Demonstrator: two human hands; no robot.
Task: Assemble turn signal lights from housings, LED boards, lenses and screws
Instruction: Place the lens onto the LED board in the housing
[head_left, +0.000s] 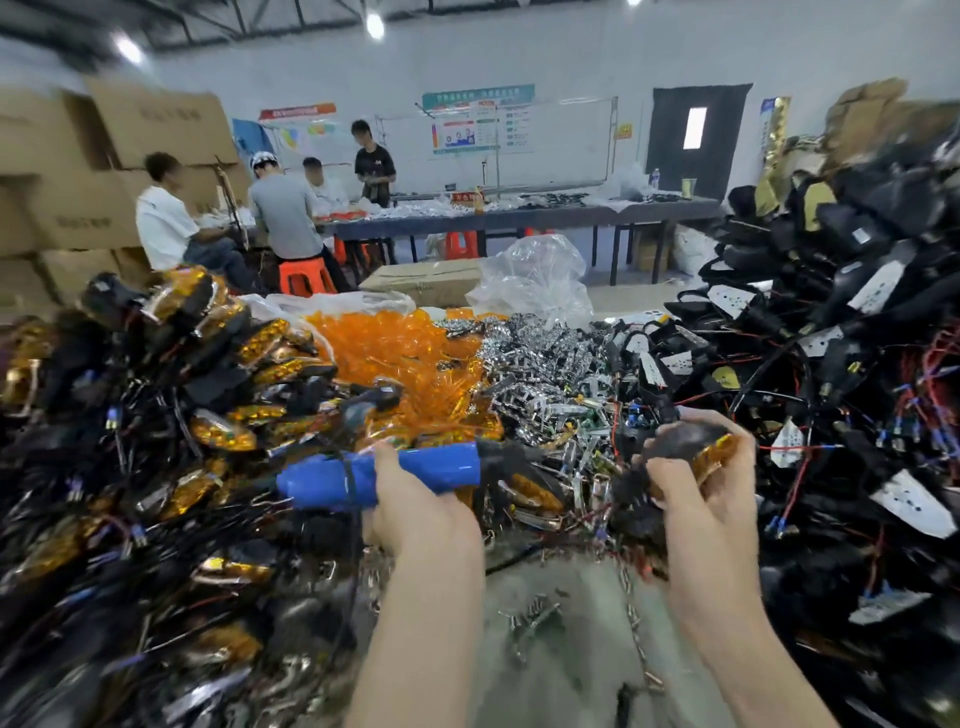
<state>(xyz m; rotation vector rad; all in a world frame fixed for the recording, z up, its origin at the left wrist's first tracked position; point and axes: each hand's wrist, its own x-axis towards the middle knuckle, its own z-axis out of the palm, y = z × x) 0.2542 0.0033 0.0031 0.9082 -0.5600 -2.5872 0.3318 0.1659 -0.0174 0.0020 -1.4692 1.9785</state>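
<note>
Right hand is closed around 1 turn signal light, a dark housing with an amber lens edge showing at its right, held up just above the near middle of the surface. Thin wires trail from it down to the left. Left hand is wrapped around 1 blue-handled screwdriver, lying crosswise, its dark tip end pointing right toward the light but apart from it. Behind the hands, 3 loose heaps: orange lenses at far middle, shiny chrome reflectors just right of them, black housings with white boards piled high on the right. Finished amber lights with wires fill the left side, too many to count. A few screws lie on the bare near surface. Far off, 4 people at a long table.
</note>
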